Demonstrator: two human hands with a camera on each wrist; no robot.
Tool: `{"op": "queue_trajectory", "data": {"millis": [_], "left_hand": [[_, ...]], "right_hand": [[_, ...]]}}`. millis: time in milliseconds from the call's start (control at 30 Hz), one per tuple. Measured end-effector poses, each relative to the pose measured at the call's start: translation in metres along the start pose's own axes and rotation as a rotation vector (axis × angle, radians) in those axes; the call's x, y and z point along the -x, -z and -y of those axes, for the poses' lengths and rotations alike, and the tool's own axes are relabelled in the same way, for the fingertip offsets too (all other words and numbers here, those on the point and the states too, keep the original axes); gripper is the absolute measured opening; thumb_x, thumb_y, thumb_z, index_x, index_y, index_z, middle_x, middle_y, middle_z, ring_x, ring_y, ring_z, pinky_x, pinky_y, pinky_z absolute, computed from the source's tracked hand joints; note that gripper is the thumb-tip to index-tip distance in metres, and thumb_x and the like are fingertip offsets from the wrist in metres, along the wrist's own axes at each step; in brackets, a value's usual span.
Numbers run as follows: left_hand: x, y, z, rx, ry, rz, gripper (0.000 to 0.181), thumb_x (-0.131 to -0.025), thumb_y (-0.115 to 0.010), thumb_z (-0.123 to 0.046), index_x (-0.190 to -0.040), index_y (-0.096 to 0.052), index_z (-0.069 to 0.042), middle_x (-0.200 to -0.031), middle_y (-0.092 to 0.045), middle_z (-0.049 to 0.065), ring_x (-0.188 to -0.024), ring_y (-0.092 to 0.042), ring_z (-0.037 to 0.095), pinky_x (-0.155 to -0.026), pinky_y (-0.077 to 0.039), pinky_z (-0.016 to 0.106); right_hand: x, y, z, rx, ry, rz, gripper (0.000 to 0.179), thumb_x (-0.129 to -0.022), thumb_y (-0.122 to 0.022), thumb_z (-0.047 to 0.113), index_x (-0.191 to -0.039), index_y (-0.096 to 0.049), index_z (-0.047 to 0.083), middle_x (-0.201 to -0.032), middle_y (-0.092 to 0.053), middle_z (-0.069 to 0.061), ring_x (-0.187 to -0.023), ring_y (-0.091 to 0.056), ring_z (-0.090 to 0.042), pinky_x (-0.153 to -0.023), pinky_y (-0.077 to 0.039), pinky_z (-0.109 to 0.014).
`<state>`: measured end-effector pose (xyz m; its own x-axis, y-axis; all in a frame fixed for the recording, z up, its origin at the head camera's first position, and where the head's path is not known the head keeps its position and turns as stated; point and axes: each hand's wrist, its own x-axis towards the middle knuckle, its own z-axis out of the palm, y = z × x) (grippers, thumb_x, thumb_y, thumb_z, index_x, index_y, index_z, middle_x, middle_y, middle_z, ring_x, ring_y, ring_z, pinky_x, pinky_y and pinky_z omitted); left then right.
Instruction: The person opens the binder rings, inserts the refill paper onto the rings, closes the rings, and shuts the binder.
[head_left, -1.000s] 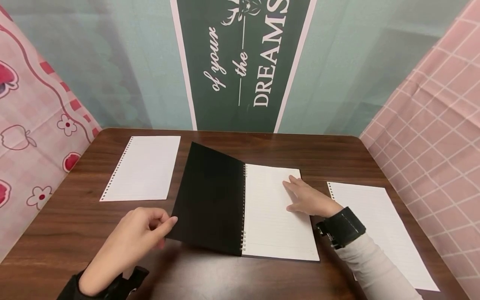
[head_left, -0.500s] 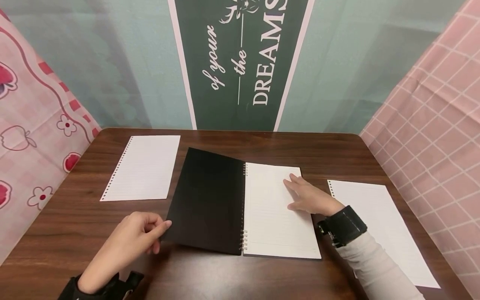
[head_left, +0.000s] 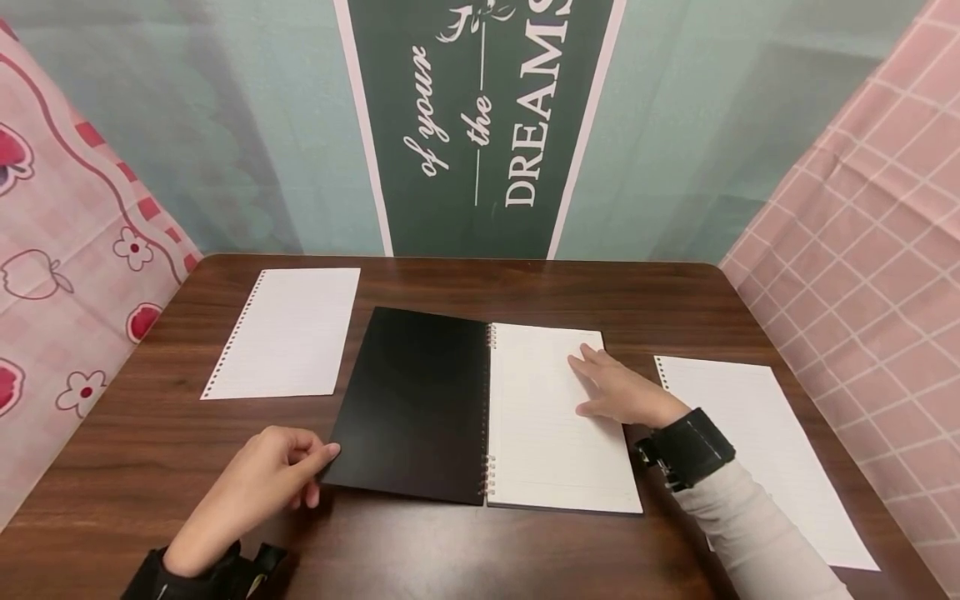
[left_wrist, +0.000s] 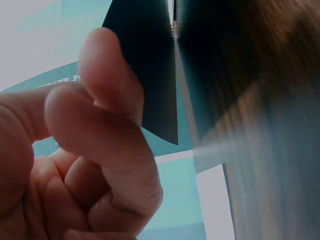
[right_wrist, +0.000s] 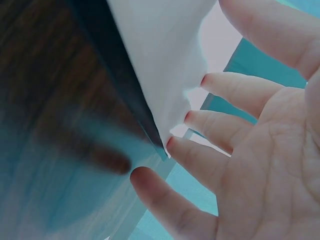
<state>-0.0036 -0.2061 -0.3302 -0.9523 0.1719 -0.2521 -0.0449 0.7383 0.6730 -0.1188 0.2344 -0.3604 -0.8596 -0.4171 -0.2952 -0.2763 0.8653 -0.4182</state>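
Observation:
A spiral notebook lies opened out on the brown table. Its black cover is turned to the left, just about flat, and its lined white page faces up on the right of the wire binding. At the cover's lower left corner, my left hand pinches the edge between thumb and curled fingers. In the left wrist view, those fingers partly hide the black cover. My right hand rests on the page's right side, fingers spread; the right wrist view shows their tips touching the paper.
One loose punched sheet lies on the table at left. Another loose sheet is at right, partly beneath the right sleeve. A green cloth backdrop stands behind the table, with pink cloths at both sides.
The black cover has come down from a raised tilt to nearly flat. My left hand has moved slightly left and down with it, while the right hand has stayed on the page.

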Motion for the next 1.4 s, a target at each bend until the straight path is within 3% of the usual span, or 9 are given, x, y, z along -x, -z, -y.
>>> {"op": "queue_trajectory", "data": {"millis": [233, 467, 700, 1000, 1200, 1300, 1400], "left_hand": [[-0.002, -0.006, 0.008, 0.005, -0.001, 0.025, 0.045, -0.100, -0.058, -0.040, -0.064, -0.056, -0.013, -0.052, -0.058, -0.005, -0.045, -0.047, 0.010, -0.048, -0.033, 0.023], [-0.004, -0.011, 0.017, -0.007, -0.056, 0.070, 0.042, -0.100, -0.056, -0.038, -0.066, -0.056, -0.014, -0.053, -0.058, -0.007, -0.045, -0.049, 0.008, -0.049, -0.035, 0.023], [-0.007, -0.015, 0.021, -0.015, -0.054, 0.109, 0.040, -0.100, -0.056, -0.037, -0.067, -0.058, -0.014, -0.054, -0.058, -0.007, -0.045, -0.050, 0.010, -0.049, -0.037, 0.023], [-0.009, -0.022, 0.020, -0.090, 0.028, 0.103, 0.038, -0.098, -0.059, -0.027, -0.063, -0.057, -0.014, -0.051, -0.057, -0.004, -0.046, -0.051, 0.014, -0.049, -0.037, 0.025], [-0.008, -0.021, 0.020, -0.100, 0.052, 0.085, 0.039, -0.096, -0.064, -0.030, -0.061, -0.059, -0.014, -0.049, -0.056, -0.004, -0.047, -0.052, 0.015, -0.051, -0.039, 0.026], [-0.008, -0.019, 0.021, -0.115, 0.049, 0.080, 0.039, -0.095, -0.065, -0.033, -0.061, -0.060, -0.015, -0.049, -0.056, -0.004, -0.047, -0.052, 0.014, -0.050, -0.039, 0.027], [-0.009, -0.015, 0.018, -0.156, 0.062, 0.055, 0.038, -0.094, -0.066, -0.034, -0.061, -0.060, -0.016, -0.048, -0.055, -0.005, -0.047, -0.052, 0.014, -0.050, -0.038, 0.028]], "right_hand": [[-0.001, 0.004, -0.001, -0.019, 0.031, -0.009, 0.078, -0.089, -0.073, 0.019, -0.151, -0.033, -0.005, -0.161, -0.015, -0.032, -0.148, -0.013, -0.052, -0.116, -0.022, -0.063], [0.001, 0.002, -0.006, -0.022, 0.052, -0.025, 0.077, -0.088, -0.074, 0.018, -0.150, -0.034, -0.005, -0.160, -0.016, -0.032, -0.148, -0.014, -0.052, -0.115, -0.022, -0.064], [0.003, 0.000, -0.008, -0.061, 0.059, -0.023, 0.078, -0.089, -0.073, 0.018, -0.151, -0.033, -0.006, -0.160, -0.015, -0.033, -0.148, -0.012, -0.053, -0.115, -0.020, -0.065], [0.004, -0.002, -0.008, 0.007, 0.008, -0.045, 0.078, -0.088, -0.073, 0.023, -0.153, -0.035, 0.003, -0.162, -0.019, -0.025, -0.149, -0.016, -0.048, -0.098, -0.017, -0.085], [0.004, -0.001, -0.007, -0.002, 0.032, -0.070, 0.074, -0.087, -0.075, 0.018, -0.149, -0.039, -0.002, -0.160, -0.023, -0.029, -0.147, -0.021, -0.050, -0.107, -0.025, -0.073], [0.002, 0.000, -0.006, -0.008, 0.053, -0.099, 0.065, -0.088, -0.073, 0.015, -0.144, -0.045, -0.006, -0.156, -0.029, -0.033, -0.143, -0.027, -0.052, -0.111, -0.031, -0.063], [-0.001, 0.003, -0.006, -0.016, 0.042, -0.147, 0.053, -0.092, -0.068, 0.014, -0.138, -0.052, -0.006, -0.150, -0.038, -0.033, -0.139, -0.036, -0.051, -0.110, -0.034, -0.061]]}}
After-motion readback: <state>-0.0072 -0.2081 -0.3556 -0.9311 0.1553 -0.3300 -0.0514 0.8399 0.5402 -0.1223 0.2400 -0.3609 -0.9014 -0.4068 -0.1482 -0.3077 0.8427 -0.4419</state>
